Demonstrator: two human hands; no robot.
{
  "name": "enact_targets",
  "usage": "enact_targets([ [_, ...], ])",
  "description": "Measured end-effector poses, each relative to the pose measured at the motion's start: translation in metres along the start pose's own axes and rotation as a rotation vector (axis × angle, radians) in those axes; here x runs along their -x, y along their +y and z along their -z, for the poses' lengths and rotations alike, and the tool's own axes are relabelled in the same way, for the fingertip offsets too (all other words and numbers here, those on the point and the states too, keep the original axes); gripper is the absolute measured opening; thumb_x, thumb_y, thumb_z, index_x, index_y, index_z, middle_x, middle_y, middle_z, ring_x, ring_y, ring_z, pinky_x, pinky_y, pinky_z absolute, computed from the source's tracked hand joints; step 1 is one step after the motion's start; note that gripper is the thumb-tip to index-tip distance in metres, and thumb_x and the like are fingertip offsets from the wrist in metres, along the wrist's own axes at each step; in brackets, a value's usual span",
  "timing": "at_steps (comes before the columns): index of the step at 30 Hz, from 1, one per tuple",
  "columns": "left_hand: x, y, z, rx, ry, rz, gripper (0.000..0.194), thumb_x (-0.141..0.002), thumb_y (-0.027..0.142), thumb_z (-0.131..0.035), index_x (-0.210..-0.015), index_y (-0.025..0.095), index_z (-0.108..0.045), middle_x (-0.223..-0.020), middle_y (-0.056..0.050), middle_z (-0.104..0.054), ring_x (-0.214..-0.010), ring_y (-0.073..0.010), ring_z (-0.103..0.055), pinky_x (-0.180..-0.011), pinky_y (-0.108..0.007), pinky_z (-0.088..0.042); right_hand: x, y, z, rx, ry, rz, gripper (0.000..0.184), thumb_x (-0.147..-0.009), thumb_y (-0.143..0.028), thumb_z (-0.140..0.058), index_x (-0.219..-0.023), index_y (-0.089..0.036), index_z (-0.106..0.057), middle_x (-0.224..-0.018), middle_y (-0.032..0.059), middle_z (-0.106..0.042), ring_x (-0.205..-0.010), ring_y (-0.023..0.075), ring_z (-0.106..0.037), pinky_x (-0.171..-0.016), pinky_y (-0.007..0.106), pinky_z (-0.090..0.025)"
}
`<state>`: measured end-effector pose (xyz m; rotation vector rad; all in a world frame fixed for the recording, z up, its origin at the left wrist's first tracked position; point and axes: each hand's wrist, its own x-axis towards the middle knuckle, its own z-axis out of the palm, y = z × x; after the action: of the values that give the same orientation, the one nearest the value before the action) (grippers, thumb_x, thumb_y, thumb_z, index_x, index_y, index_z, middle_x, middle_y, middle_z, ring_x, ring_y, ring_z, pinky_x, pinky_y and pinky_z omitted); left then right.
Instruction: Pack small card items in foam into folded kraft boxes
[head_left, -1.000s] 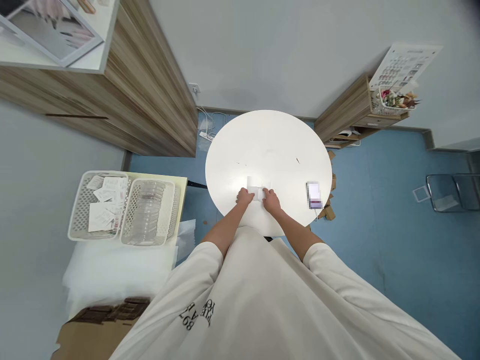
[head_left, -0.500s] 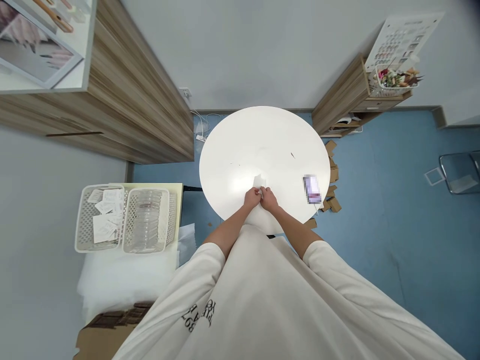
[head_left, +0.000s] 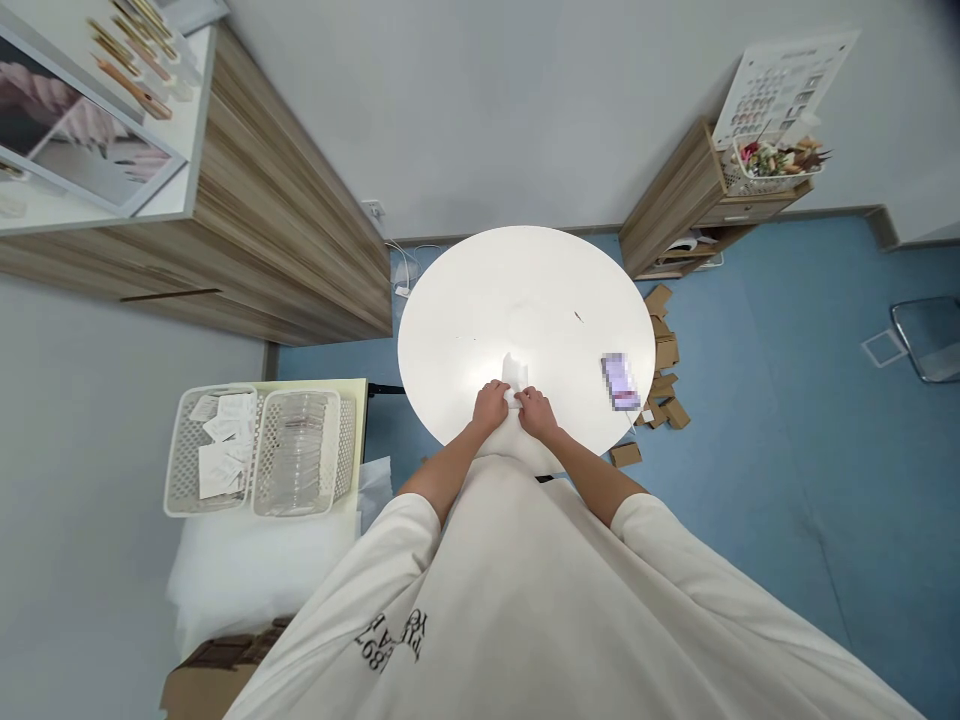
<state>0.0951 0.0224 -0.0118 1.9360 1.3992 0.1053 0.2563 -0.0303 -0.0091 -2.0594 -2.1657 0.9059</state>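
A small white sheet-like piece [head_left: 515, 369] lies over the near part of the white round table [head_left: 480, 270]; I cannot tell whether it is paper or film. On its left edge, my left hand [head_left: 492, 404] has its fingers closed. My right hand [head_left: 535, 411] pinches the near right corner of the same piece. Between the hands a bit of white material shows, its shape too small to make out. To the right lies a phone-like purple object [head_left: 620, 382], blurred by pixels, with a white cable beside it. A thin dark sliver [head_left: 578, 317] rests farther back.
Two white baskets stand at left on a yellowish table, one with cards [head_left: 222, 458], one with clear plastic pieces [head_left: 295, 460]. A wooden cabinet [head_left: 300, 200] is at back left, a smaller one [head_left: 667, 205] at back right. Cardboard pieces [head_left: 664, 350] lie on the floor.
My hands have moved slightly apart, and more of the white piece shows between them. The whole view has shifted a little with my head.
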Motion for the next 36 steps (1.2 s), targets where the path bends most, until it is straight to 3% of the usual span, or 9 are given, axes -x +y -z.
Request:
enact_targets([
  [4, 0.005, -0.006, -0.001, -0.262, -0.077, -0.224, 0.068, -0.082, 0.009, -0.055, -0.148, 0.019, -0.044, -0.157, -0.013, -0.042, -0.144, -0.0308, -0.036, -0.114, -0.047, -0.033, 0.004, 0.001, -0.001, 0.04, 0.003, -0.014, 0.054, -0.088, -0.008, -0.05, -0.139, -0.024, -0.055, -0.14, 0.014, -0.046, -0.121, 0.029, -0.047, -0.098, 0.04, -0.042],
  [8, 0.0, -0.008, -0.008, -0.362, -0.096, -0.259, 0.074, -0.081, 0.006, -0.054, -0.152, 0.019, -0.035, -0.163, -0.013, -0.032, -0.149, -0.0315, -0.029, -0.116, -0.047, -0.028, 0.006, 0.002, -0.003, -0.016, -0.026, -0.02, 0.061, -0.086, -0.005, -0.05, -0.144, -0.025, -0.049, -0.146, 0.0138, -0.038, -0.12, 0.0272, -0.048, -0.097, 0.038, -0.043],
  [12, -0.01, -0.004, -0.009, -0.365, -0.074, -0.255, 0.064, -0.085, 0.002, -0.046, -0.146, 0.02, -0.039, -0.159, -0.014, -0.038, -0.147, -0.0283, -0.032, -0.114, -0.044, -0.028, 0.004, 0.002, -0.004, -0.034, -0.038, -0.014, 0.064, -0.084, -0.003, -0.05, -0.144, -0.024, -0.047, -0.145, 0.0137, -0.037, -0.119, 0.0262, -0.047, -0.098, 0.038, -0.043],
  [17, -0.016, 0.003, 0.0, -0.292, -0.145, -0.195, 0.061, -0.078, 0.011, -0.059, -0.137, 0.02, -0.045, -0.142, -0.015, -0.055, -0.136, -0.0298, -0.045, -0.11, -0.044, -0.031, 0.002, 0.001, 0.0, 0.01, -0.023, -0.025, 0.056, -0.083, -0.006, -0.055, -0.137, -0.022, -0.051, -0.139, 0.0139, -0.041, -0.115, 0.0277, -0.046, -0.094, 0.038, -0.043],
  [21, -0.003, 0.001, 0.01, -0.175, -0.188, -0.15, 0.055, -0.076, 0.024, -0.067, -0.129, 0.021, -0.053, -0.126, -0.012, -0.064, -0.127, -0.0319, -0.052, -0.113, -0.048, -0.027, 0.004, -0.003, 0.01, 0.071, -0.015, 0.028, 0.042, -0.087, -0.009, -0.052, -0.127, -0.022, -0.057, -0.127, 0.013, -0.05, -0.108, 0.0277, -0.048, -0.09, 0.037, -0.043],
  [27, 0.018, -0.006, 0.014, 0.118, -0.163, 0.031, 0.038, -0.09, 0.03, -0.054, -0.127, 0.026, -0.059, -0.141, -0.006, -0.059, -0.134, -0.0272, -0.05, -0.112, -0.042, -0.036, 0.0, -0.008, 0.03, 0.049, -0.094, 0.131, 0.032, -0.098, -0.021, -0.048, -0.128, -0.024, -0.058, -0.123, 0.0099, -0.055, -0.096, 0.0227, -0.056, -0.081, 0.032, -0.044],
  [32, 0.02, -0.004, 0.006, 0.428, 0.009, 0.252, 0.042, -0.098, 0.031, -0.049, -0.139, 0.022, -0.045, -0.14, -0.012, -0.058, -0.126, -0.0223, -0.058, -0.103, -0.035, -0.047, -0.032, -0.007, 0.037, 0.007, -0.091, 0.033, 0.034, -0.102, -0.026, -0.045, -0.133, -0.023, -0.057, -0.123, 0.0098, -0.057, -0.088, 0.02, -0.06, -0.076, 0.029, -0.045],
  [36, 0.024, -0.005, -0.003, 0.421, 0.059, 0.187, 0.062, -0.095, 0.026, -0.054, -0.151, 0.019, -0.03, -0.154, -0.016, -0.043, -0.135, -0.0248, -0.052, -0.108, -0.038, -0.046, -0.06, -0.008, 0.033, -0.014, -0.066, -0.047, 0.035, -0.102, -0.026, -0.045, -0.136, -0.023, -0.055, -0.119, 0.0109, -0.058, -0.094, 0.0221, -0.061, -0.081, 0.03, -0.046],
])
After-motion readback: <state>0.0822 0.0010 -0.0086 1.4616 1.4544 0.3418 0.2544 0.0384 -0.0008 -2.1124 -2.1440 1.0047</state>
